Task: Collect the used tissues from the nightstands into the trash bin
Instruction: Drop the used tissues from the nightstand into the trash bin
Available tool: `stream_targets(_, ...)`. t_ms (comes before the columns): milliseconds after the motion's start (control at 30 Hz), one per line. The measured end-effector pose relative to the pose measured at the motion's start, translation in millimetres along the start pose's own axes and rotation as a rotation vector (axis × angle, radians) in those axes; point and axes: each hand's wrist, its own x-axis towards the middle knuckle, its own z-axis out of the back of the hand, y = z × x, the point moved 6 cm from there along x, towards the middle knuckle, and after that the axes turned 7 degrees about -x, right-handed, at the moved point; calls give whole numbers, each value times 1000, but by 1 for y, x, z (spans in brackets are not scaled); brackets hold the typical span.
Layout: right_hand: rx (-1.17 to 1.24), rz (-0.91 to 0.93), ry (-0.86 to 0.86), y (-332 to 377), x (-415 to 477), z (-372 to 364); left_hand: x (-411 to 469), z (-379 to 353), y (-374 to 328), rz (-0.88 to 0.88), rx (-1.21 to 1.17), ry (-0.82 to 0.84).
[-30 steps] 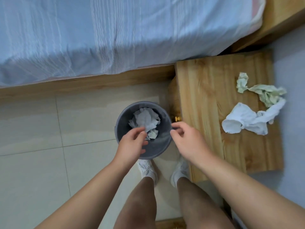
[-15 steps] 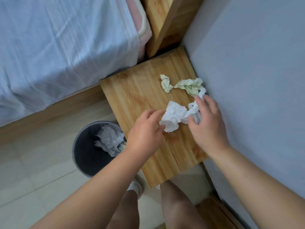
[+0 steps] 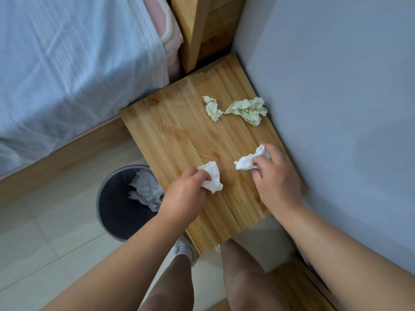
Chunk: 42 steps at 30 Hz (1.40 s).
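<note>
Two white tissues (image 3: 212, 179) (image 3: 244, 163) gripped, left hand (image 3: 184, 194), right hand (image 3: 276, 182); wooden nightstand (image 3: 179, 135) between bed (image 3: 67, 63), grey wall (image 3: 336, 86).

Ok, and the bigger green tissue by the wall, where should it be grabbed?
Probably pinch the bigger green tissue across its bunched middle, coming down from above: the wall crowds its right side, and its thin left tip would likely just unfold.

You are standing in a home bedroom: a bed (image 3: 67, 63) under a pale blue sheet, its wooden headboard (image 3: 190, 30) beside a grey wall (image 3: 336, 86), a nightstand (image 3: 179, 135) with a pine surface tucked into the corner, and a small trash bin (image 3: 112, 212) on the tiled floor (image 3: 45, 239).
</note>
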Motion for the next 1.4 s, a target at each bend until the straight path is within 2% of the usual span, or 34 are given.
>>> stream_targets(200, 106, 57, -121, 15, 9, 39, -28, 19, 12, 136, -436, -119)
stream_targets(300, 200, 61, -127, 33, 11, 51, -48, 32, 24, 186, -678, -201)
stream_targets(400, 249, 86, -109, 67, 6, 51, -77, 46, 47, 244, -787, -297)
stream_targets(633, 358, 187, 81, 167, -15, 3, -145, 54, 138, 425, -950, -528)
stream_targets(867, 274, 230, 341, 249, -45, -79, -193, 30, 230, 663, -1025, -667)
stream_targets(1033, 112, 214, 488, 269, -54, -146, -200, 8, 266, 758, -1027, -636)
stream_targets(1200, -6, 138, 653, 266, -52, -192, -183, -4, 272, 800, -1031, -361)
stream_targets(1267, -11, 102, 665, 262, -50, -196, -177, -4, 271, 821, -1031, -295)
stream_targets(1400, 52, 109, 619, 260, -47, -176, -168, 6, 252, 776, -1023, -264)
